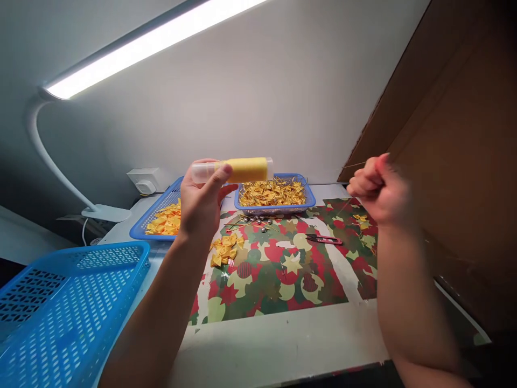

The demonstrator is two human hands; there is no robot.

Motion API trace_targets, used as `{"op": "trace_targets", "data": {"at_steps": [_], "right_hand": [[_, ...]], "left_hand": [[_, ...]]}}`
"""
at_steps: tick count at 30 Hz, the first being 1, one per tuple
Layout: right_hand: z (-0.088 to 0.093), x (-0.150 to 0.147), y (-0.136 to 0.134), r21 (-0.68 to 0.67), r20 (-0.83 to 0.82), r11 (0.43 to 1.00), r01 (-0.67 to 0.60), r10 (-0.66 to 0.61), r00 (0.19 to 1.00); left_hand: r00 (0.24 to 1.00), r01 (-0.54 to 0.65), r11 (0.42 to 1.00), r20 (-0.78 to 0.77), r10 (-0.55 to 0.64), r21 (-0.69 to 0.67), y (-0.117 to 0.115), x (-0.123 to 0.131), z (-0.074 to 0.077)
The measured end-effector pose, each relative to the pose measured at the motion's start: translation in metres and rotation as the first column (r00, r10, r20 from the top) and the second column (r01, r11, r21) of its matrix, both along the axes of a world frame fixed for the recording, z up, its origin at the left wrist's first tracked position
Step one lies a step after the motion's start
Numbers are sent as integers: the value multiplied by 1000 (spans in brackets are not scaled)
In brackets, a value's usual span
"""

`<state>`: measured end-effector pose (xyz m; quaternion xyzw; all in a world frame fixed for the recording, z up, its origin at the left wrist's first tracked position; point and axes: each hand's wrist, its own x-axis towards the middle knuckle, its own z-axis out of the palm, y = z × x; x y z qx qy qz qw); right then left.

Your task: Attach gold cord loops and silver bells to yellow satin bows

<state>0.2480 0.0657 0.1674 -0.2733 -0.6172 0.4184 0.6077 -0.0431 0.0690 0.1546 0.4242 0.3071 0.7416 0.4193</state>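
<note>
My left hand (pixel 204 202) is raised above the table and closed around a spool of yellow thread (pixel 242 170) on a clear plastic core, held sideways. My right hand (pixel 375 191) is up at the right, its fingers pinched together on a thin strand of thread (pixel 353 165) that runs off to the left. Below them lies a star-patterned red, green and cream mat (pixel 283 269) with a small pile of yellow fabric bows (pixel 225 250) on it.
A blue basket of gold pieces (pixel 274 193) and a blue tray of yellow bows (pixel 161 218) stand at the back. Red thread snips (pixel 323 238) and small silver beads (pixel 258 221) lie on the mat. A large blue basket (pixel 68 302) sits front left; a lamp (pixel 149 43) hangs overhead; brown board (pixel 456 151) at the right.
</note>
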Motion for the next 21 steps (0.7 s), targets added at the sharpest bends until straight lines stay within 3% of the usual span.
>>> {"op": "trace_targets", "data": {"at_steps": [8, 15, 19, 21], "right_hand": [[17, 42, -17, 130, -60, 983, 132, -125, 990], [17, 69, -18, 266, -196, 935, 233, -185, 963], [15, 67, -18, 228, 0, 942, 247, -254, 967], [12, 66, -14, 262, 43, 898, 354, -377, 925]], "left_hand": [[967, -218, 976, 132, 217, -12, 7, -16, 4], [909, -379, 925, 178, 377, -21, 16, -34, 6], [902, -389, 920, 186, 389, -40, 19, -38, 6], [904, -388, 921, 184, 387, -33, 19, -39, 6]]}}
